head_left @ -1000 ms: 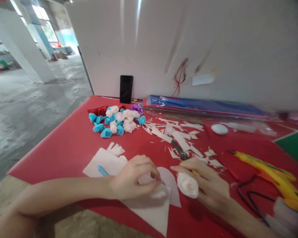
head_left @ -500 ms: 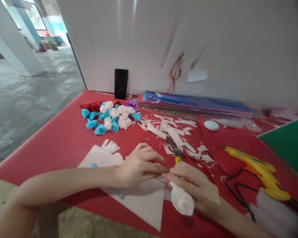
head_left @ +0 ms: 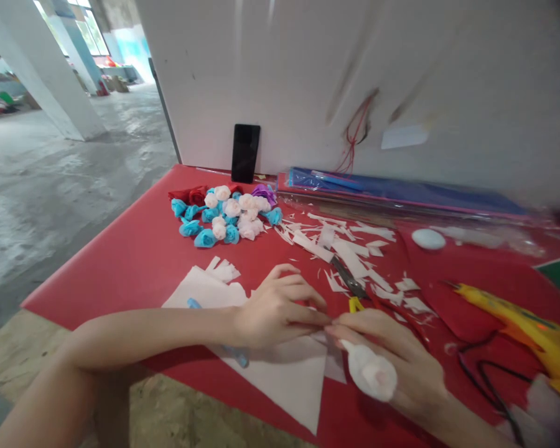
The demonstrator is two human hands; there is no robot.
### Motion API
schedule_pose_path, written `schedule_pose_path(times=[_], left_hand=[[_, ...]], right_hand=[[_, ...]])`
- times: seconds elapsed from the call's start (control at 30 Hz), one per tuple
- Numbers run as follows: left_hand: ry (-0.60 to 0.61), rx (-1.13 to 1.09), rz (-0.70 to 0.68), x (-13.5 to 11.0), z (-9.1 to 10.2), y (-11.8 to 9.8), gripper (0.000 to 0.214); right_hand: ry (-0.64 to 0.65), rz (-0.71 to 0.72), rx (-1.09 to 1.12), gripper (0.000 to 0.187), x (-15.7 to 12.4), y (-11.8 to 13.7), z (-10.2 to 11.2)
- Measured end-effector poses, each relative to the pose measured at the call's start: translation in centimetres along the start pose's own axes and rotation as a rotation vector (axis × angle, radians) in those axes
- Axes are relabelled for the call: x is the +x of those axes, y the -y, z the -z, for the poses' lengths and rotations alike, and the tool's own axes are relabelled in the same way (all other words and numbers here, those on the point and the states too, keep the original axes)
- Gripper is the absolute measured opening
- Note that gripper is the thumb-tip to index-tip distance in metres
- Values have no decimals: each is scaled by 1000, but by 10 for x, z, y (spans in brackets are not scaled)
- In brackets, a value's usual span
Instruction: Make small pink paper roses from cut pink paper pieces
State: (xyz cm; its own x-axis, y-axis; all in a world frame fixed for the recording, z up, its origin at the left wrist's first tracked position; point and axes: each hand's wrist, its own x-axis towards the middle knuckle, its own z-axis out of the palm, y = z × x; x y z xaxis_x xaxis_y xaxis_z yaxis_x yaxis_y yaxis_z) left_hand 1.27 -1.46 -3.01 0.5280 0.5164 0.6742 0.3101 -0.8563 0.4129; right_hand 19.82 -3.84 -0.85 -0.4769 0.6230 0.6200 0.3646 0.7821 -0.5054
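A white crepe-paper flower (head_left: 372, 373) with a faint pink centre hangs from my right hand (head_left: 399, 354), which is closed around its narrow twisted end. My left hand (head_left: 282, 308) is bent at the wrist, and its pinched fingertips meet those of my right hand at the flower's end. Whatever is between the left fingers is hidden. Below both hands lies a large white paper sheet (head_left: 284, 379) with a blue pen-like stick (head_left: 238, 354) on it. Dark-bladed scissors (head_left: 350, 280) with yellow on the handle are just beyond my right hand.
Blue, white, red and purple paper flowers (head_left: 224, 214) are heaped at the back left. Behind the hands are white paper scraps (head_left: 350, 249). A yellow glue gun (head_left: 508, 317) with a black cord lies right. A phone (head_left: 245, 153) leans against the board (head_left: 298, 74).
The view has swung left, so everything appears shifted to the right. Both hands keep their pinched hold together, and the white flower still hangs from the right hand.
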Motion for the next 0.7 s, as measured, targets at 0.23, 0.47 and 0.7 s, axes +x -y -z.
schedule_pose_path(times=[0.23, 0.47, 0.7], left_hand=[[140, -704, 501, 15, 14, -22, 16], [210, -1001, 961, 21, 16, -35, 12], [413, -492, 746, 26, 26, -12, 9]], right_hand=[[-26, -317, 285, 17, 9, 7, 3], [-123, -520, 571, 16, 8, 5, -2], [-412, -458, 587, 12, 26, -13, 28]])
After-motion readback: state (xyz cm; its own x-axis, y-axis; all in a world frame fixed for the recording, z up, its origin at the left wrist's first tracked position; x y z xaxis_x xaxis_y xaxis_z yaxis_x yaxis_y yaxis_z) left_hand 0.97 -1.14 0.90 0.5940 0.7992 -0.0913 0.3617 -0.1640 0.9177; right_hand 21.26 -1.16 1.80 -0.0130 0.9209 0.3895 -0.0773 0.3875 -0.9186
